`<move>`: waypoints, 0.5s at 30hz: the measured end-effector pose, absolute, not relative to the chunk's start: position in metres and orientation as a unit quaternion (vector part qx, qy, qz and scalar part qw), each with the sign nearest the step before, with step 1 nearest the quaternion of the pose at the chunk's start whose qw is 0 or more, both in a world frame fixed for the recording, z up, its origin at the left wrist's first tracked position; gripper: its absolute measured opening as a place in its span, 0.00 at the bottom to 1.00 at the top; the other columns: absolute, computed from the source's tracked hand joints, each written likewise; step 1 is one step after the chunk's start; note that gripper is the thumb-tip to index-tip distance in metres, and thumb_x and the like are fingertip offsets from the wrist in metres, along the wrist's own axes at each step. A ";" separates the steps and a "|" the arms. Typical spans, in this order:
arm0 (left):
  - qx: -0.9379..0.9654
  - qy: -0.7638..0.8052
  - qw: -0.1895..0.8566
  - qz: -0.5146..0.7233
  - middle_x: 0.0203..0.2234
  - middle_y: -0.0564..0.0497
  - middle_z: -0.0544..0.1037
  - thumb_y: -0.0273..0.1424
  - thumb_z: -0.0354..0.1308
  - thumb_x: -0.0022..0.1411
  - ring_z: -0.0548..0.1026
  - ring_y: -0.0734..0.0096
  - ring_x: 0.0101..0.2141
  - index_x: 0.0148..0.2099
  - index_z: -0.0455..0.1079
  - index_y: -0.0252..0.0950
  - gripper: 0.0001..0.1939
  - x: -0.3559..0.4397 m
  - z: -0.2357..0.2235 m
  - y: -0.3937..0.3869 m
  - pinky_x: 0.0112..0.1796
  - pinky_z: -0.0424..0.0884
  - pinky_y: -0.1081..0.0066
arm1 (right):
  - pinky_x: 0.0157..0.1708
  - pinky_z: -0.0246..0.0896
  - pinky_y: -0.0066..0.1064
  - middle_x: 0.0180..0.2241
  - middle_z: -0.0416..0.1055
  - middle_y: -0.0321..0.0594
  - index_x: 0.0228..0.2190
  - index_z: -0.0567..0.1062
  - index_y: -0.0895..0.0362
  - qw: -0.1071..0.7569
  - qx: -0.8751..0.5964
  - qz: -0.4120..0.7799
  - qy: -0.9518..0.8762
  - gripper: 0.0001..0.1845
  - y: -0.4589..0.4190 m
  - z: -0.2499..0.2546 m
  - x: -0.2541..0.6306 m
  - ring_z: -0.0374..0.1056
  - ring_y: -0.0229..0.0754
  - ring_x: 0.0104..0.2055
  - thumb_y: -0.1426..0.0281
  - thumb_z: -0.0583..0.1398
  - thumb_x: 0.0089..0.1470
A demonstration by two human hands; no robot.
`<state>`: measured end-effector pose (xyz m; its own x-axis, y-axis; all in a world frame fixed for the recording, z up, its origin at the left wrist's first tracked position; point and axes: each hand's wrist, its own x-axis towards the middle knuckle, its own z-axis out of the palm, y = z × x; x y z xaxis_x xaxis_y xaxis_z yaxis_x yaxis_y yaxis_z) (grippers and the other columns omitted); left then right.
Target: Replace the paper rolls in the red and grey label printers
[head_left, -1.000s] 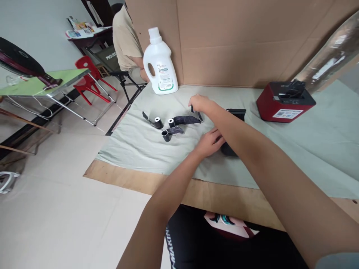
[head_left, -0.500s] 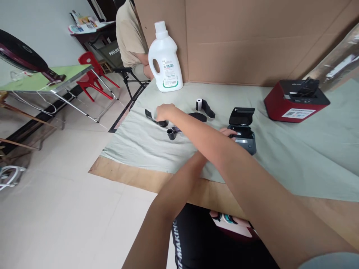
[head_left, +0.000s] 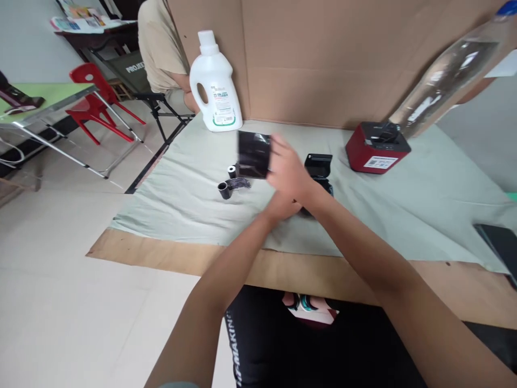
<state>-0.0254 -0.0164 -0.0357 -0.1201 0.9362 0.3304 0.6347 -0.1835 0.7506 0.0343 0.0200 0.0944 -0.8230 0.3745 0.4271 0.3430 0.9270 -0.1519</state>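
Between the fingers of my right hand (head_left: 286,170) is a wide piece of glossy black film (head_left: 253,155), raised above the cloth and blurred by motion. Below and behind it, my left hand (head_left: 283,206) grips the near left side of a small dark label printer (head_left: 319,166) whose lid stands up. My right hand and wrist cover much of the printer's body and part of my left hand. To the left lies a dark hollow roll (head_left: 224,189) with a loose black strip (head_left: 239,184) trailing from it. A small white-ended roll (head_left: 231,171) sits just behind, partly hidden by the film.
A white detergent bottle (head_left: 218,89) stands at the back left against a cardboard panel (head_left: 299,75). A red box (head_left: 375,151) and a large clear bottle (head_left: 448,81) are at the back right. A phone (head_left: 501,245) lies at the right edge. Another person (head_left: 161,48) sits beyond the table.
My right hand has left the cloth at the left and come right and up with the black film. My left hand stays at the printer. The view has turned right.
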 end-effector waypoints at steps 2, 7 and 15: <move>0.675 0.577 0.181 0.424 0.27 0.51 0.76 0.34 0.61 0.71 0.75 0.66 0.30 0.38 0.80 0.36 0.10 -0.025 -0.034 -0.017 0.37 0.78 0.68 | 0.64 0.61 0.62 0.59 0.76 0.49 0.56 0.80 0.44 0.313 -0.276 0.033 -0.908 0.21 0.024 0.085 0.101 0.66 0.65 0.65 0.62 0.54 0.70; 0.688 0.516 0.224 0.458 0.30 0.56 0.73 0.32 0.59 0.69 0.72 0.70 0.30 0.55 0.70 0.37 0.13 -0.029 -0.036 -0.016 0.35 0.70 0.70 | 0.59 0.68 0.57 0.59 0.79 0.52 0.58 0.79 0.47 0.405 -0.368 0.086 -0.832 0.22 0.052 0.054 0.190 0.72 0.62 0.60 0.59 0.58 0.67; 0.635 0.533 0.256 0.497 0.30 0.57 0.71 0.31 0.58 0.69 0.71 0.71 0.32 0.55 0.64 0.38 0.14 -0.032 -0.034 -0.014 0.34 0.65 0.72 | 0.51 0.70 0.44 0.53 0.83 0.46 0.50 0.83 0.52 0.240 -0.360 0.240 -0.869 0.19 0.091 0.027 0.181 0.77 0.53 0.51 0.69 0.64 0.57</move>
